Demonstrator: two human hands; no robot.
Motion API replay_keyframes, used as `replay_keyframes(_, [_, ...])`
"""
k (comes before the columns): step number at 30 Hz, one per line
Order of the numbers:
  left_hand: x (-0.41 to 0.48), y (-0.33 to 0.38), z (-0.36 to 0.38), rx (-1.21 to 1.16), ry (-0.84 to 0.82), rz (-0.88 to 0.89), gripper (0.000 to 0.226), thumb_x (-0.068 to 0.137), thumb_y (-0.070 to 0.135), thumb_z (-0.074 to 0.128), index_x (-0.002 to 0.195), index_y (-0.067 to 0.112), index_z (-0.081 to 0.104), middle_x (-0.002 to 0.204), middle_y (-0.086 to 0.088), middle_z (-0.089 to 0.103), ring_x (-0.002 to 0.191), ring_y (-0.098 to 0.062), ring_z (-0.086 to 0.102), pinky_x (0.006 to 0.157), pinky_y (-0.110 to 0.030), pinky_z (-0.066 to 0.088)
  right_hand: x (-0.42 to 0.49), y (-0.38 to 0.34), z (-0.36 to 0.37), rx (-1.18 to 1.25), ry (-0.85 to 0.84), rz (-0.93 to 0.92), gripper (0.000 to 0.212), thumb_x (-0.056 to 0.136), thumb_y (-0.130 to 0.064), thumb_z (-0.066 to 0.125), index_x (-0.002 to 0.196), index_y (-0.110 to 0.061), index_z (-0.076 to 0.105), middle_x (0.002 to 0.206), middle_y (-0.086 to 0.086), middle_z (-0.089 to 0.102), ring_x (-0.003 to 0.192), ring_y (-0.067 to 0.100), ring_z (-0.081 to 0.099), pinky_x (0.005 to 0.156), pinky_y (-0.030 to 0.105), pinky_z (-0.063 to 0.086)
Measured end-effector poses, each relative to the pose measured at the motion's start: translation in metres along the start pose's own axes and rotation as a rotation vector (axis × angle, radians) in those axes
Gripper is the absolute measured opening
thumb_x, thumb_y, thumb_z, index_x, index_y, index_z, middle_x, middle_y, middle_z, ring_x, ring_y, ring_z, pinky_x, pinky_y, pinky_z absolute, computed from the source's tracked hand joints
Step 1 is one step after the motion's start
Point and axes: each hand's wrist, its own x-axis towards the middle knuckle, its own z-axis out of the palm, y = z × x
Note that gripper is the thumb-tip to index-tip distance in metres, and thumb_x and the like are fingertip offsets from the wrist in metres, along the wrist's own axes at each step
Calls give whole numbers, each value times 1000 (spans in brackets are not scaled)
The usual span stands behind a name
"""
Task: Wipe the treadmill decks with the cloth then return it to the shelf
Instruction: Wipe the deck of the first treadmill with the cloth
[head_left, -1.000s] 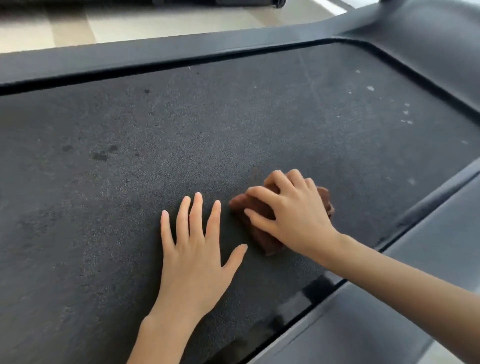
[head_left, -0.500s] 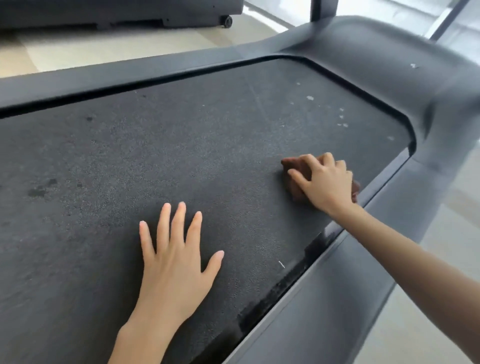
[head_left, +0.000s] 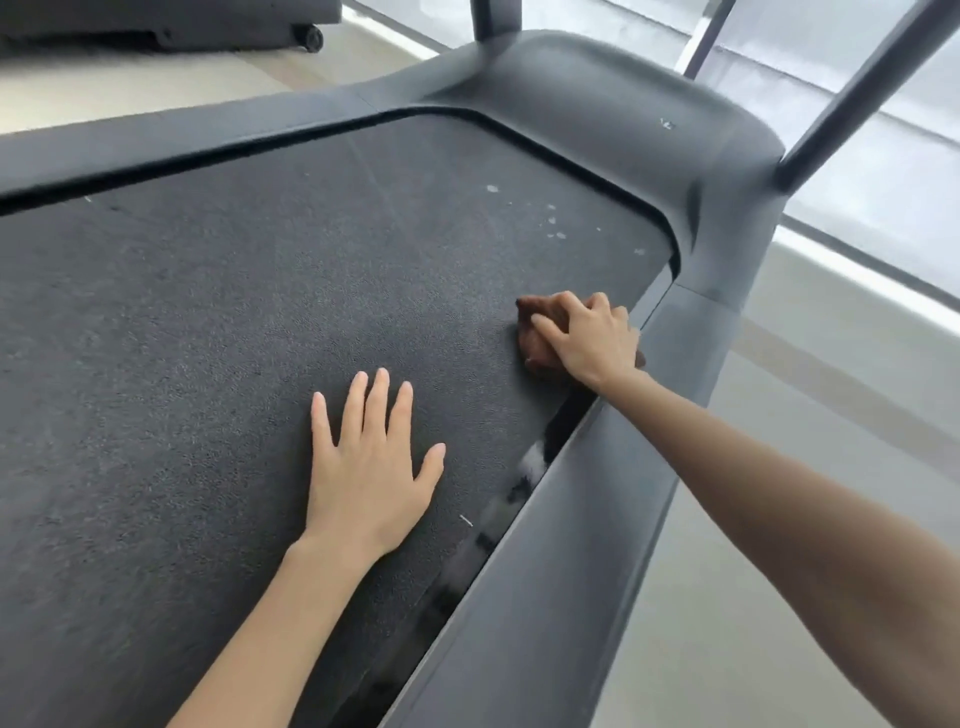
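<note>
Right grip (head_left: 589, 338) clutching cloth (head_left: 531, 340) beneath, beside rail (head_left: 571, 519)

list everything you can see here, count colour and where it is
belt: one, dark grey, fills most of the view
specks: several, white, on the belt's far right part
cloth: one, brown, on the belt near its right edge, under the right hand
rails: two, dark grey, along either side of the belt
hood: one, dark grey, at the belt's far end
posts: two, dark, rising from the hood
other treadmill: one, dark, top left on the floor
floor: one, pale beige-grey, right and top left
window: count unclear, pale, behind the posts
left hand: one, flat on the belt, fingers spread
right hand: one, grips the cloth
</note>
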Motion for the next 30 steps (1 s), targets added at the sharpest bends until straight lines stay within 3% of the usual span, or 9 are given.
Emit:
replay_keyframes(7, [0,-1,-4,-6,5,16,68,91,52,24,145,11,27,153,-15,22,143,-28,13,113,-56,7,-84,-42,7,-44,85,-353,45,85,-63,41,120,-38,52,109,4,51,100,31,45,83,42,36])
replay_keyframes(11, [-3,-2,-3,-4,-9,35,67,91,51,26,143,8,32,151,-18,27,142,-31,18,112,-58,12,-79,-46,-2,-16,6,-382,40,86,-58,50,119,-36,56,109,1,51,101,26,44,84,40,38])
replay_keyframes(15, [-4,1,-3,-73,14,60,71,83,46,24,132,-1,47,140,-26,41,133,-39,34,105,-64,24,-75,-37,3,18,85,-461,36,86,-54,54,115,-33,61,104,2,54,96,24,47,80,41,40])
replay_keyframes(18, [4,10,-5,-93,18,27,73,81,47,26,128,-4,50,137,-29,44,131,-42,36,102,-68,23,-62,-31,5,30,132,-508,34,83,-52,58,108,-30,65,97,4,56,89,25,50,75,40,43])
replay_keyframes(21, [19,17,-2,-62,3,27,74,83,49,25,132,-2,46,141,-26,39,135,-39,32,106,-65,18,-40,-23,11,55,175,-504,35,83,-52,57,106,-28,67,93,4,57,85,25,51,72,39,43])
replay_keyframes(25, [50,23,5,-15,-41,23,70,91,53,31,145,8,26,154,-15,18,144,-27,10,113,-57,5,12,1,14,35,172,-395,36,83,-53,57,108,-29,65,97,4,55,94,27,50,79,41,43])
replay_keyframes(30, [90,33,9,29,-42,94,75,87,56,9,148,14,17,157,-7,11,145,-20,3,115,-53,0,95,48,16,13,159,-264,39,85,-52,56,114,-26,61,104,9,55,103,32,49,88,42,42])
